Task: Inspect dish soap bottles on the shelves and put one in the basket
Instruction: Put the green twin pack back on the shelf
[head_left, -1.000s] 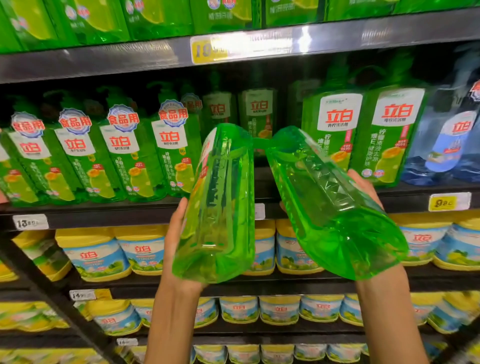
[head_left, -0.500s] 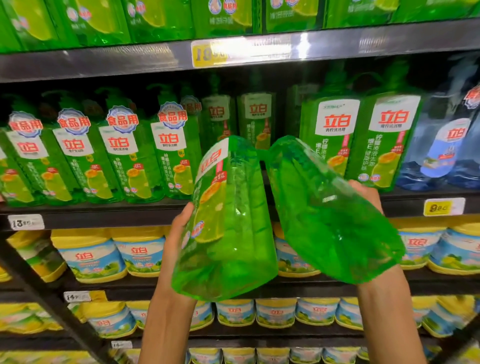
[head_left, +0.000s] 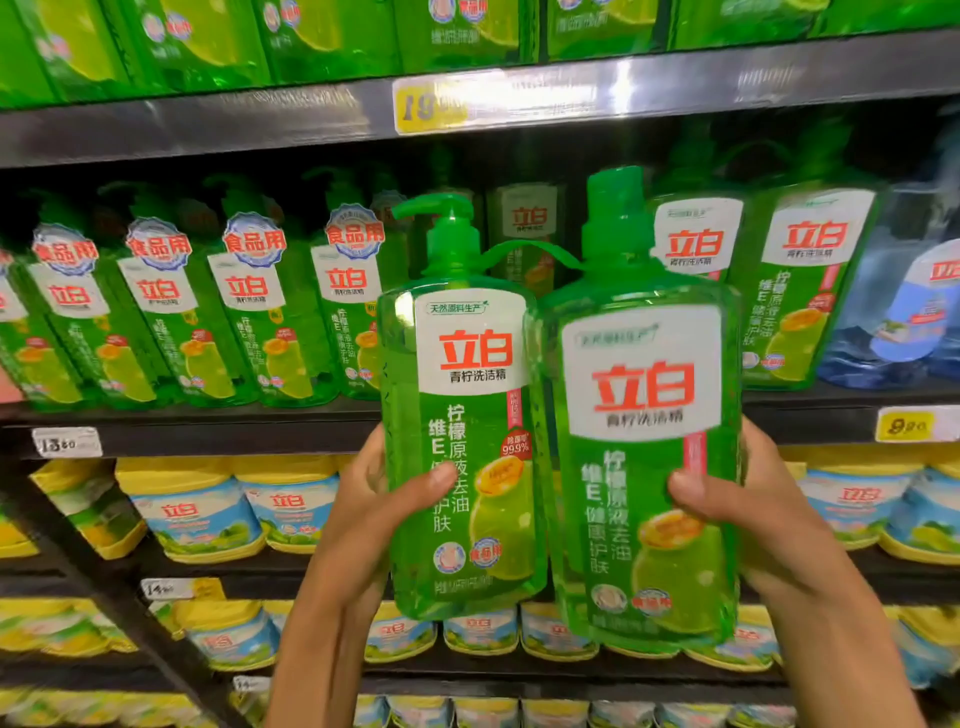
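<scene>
I face store shelves (head_left: 208, 124) packed with green soap bottles, yellow-lidded tubs on the rows below. In front of them I hold up two green bottles, upright, labels toward me, sides touching. The pump bottle (head_left: 462, 452) sits in my left hand (head_left: 363, 514), thumb across its label, fingers hidden behind. The capped bottle (head_left: 644, 467) sits in my right hand (head_left: 763, 519), thumb on its label edge, fingers wrapped behind. A thin green strap (head_left: 524, 249) arcs between their necks. Both bottle bases hang free in front of the tubs (head_left: 197, 514). Behind them the middle row has a dark gap; shelf bottles (head_left: 249, 312) stand tight to the left, more (head_left: 810, 291) to the right. Price tags (head_left: 909, 426) line the shelf edges.
</scene>
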